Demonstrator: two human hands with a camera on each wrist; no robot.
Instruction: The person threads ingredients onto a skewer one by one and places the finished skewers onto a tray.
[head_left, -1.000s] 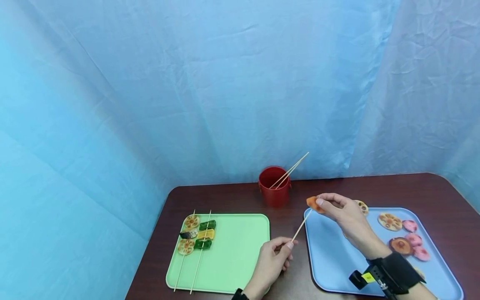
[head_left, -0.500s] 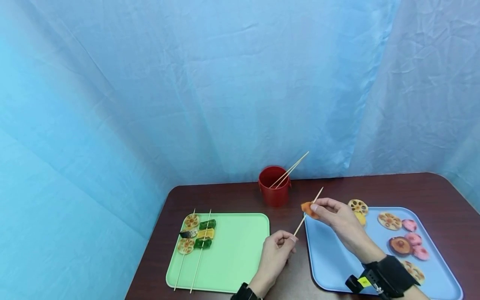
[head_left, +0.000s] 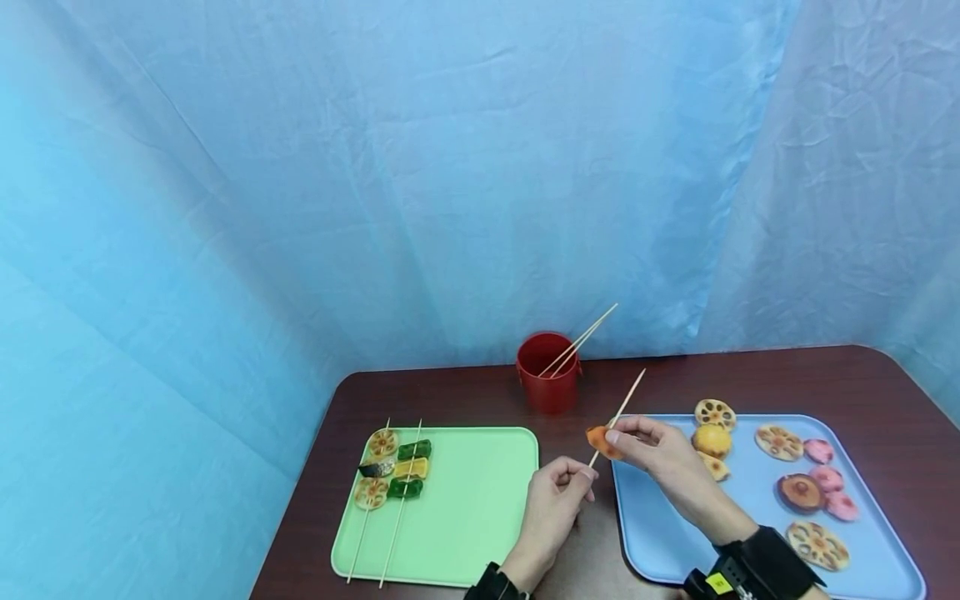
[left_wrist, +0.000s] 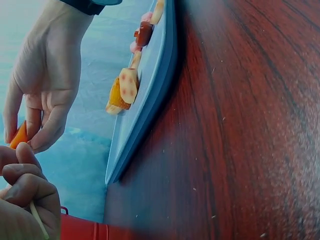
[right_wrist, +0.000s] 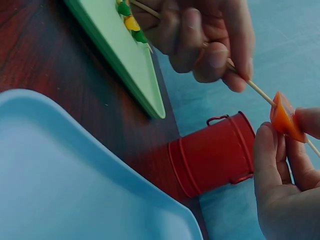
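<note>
Presently, the left hand point(head_left: 553, 507) pinches a thin wooden stick point(head_left: 631, 396), with its fingers bent around it. The right hand point(head_left: 670, 468) pinches an orange piece point(head_left: 600, 442) between thumb and fingers; the stick goes through this piece and its pointed end comes out beyond. The piece is above the counter point(head_left: 442, 398), near the left edge of the blue tray point(head_left: 660, 533), which carries lotus slices point(head_left: 778, 442) and pink pieces point(head_left: 828, 477). On the green tray point(head_left: 480, 500), two loaded skewers point(head_left: 410, 468) lie side by side. Behind, a red bucket point(head_left: 551, 396) holds two sticks point(head_left: 600, 320).
</note>
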